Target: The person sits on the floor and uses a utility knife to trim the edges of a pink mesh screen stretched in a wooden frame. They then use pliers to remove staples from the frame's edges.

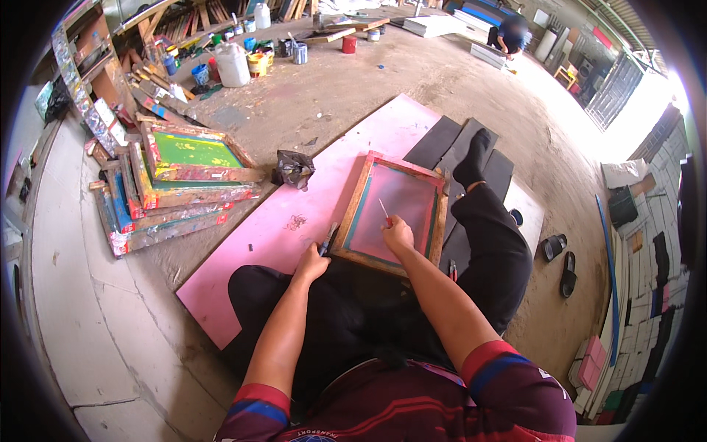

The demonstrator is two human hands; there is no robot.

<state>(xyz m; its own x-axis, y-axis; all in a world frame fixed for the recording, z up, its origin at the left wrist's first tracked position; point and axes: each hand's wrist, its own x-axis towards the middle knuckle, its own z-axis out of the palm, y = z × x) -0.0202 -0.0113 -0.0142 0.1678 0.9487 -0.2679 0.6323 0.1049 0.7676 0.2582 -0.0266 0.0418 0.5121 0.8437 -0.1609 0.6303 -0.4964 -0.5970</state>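
Observation:
A wooden screen-printing frame (352, 221) with pale mesh stretched across it leans by my lap, between my legs. My right hand (398, 237) is closed around a thin screwdriver (384, 212) with a reddish handle, its metal shaft pointing up over the mesh. At the frame's left side my left hand (314, 263) grips a small tool with blue-and-dark handles and a metal head, apparently pliers (331, 234). Another red-handled hand tool (453, 270) lies beside my right thigh. Small brownish bits (296, 222) are scattered on the pink board (250, 295) beneath me.
A stack of used screen frames (195, 177) stands at left, with a crumpled black bag (293, 170) next to it. Paint pots and a white jug (233, 65) sit farther back. Sandals (568, 274) lie at right. Another person (509, 35) works far off.

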